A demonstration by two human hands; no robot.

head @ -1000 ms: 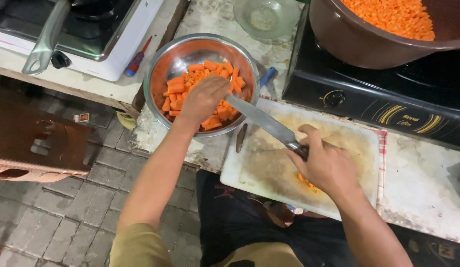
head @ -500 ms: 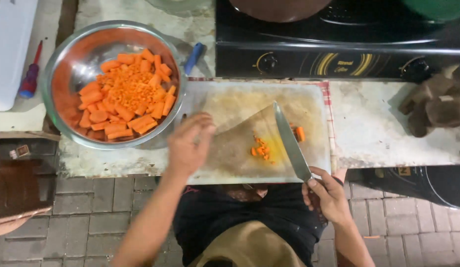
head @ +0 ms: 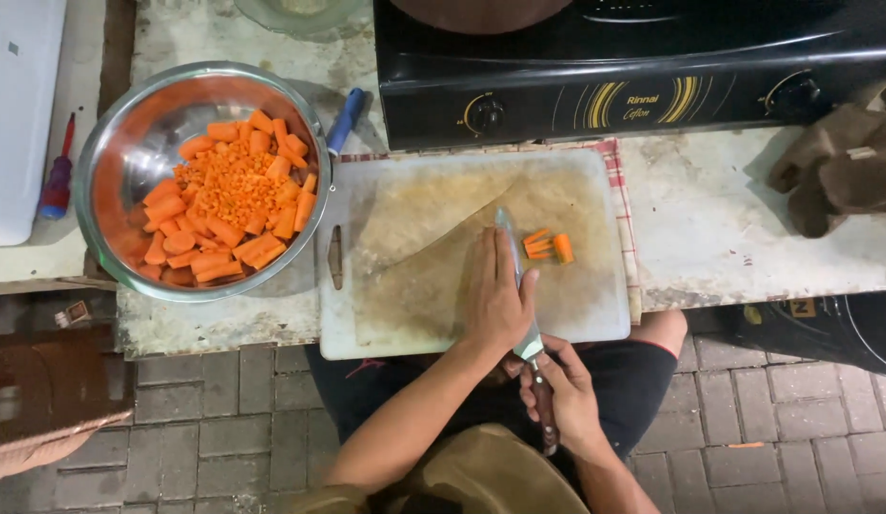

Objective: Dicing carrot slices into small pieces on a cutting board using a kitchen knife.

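Two hands on one knife (head: 515,286): right hand (head: 562,390) clamped its handle, left hand (head: 495,295) lay flat and open on the blade just left of the carrot sticks (head: 546,246) at mid-frame, so a slip could've nicked fingertips.

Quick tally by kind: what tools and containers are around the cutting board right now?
Knife: 1
Cutting board: 1
Metal bowl of carrot pieces: 1
Stove: 1
Red-handled screwdriver: 1
Blue-handled tool: 1
Total: 6
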